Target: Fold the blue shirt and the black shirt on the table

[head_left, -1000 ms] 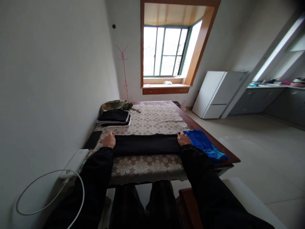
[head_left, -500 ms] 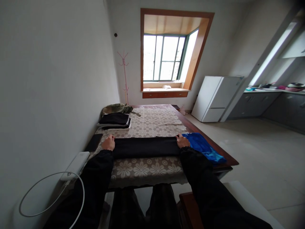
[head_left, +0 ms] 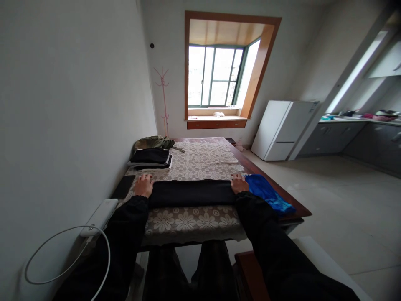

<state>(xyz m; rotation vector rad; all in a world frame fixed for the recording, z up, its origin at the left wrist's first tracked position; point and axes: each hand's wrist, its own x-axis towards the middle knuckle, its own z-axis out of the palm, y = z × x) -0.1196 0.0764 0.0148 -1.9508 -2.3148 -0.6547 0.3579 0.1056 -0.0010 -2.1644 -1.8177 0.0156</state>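
A flat, folded black cloth (head_left: 191, 193) runs from nine o'clock to three — left hand (head_left: 143, 185) and right hand (head_left: 239, 184), fingers loosely spread, partly hiding its ends.

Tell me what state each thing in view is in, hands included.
Black cloth: folded into a long strip, lying flat
Left hand: open, at cloth's left end
Right hand: open, at cloth's right end
Blue cloth: folded
Dark cloths: folded, stacked
Fridge: shut
Window: open or shut unclear
White cable: looped, plugged into white device

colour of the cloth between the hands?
Black: the cloth shows in the head view, the only one.
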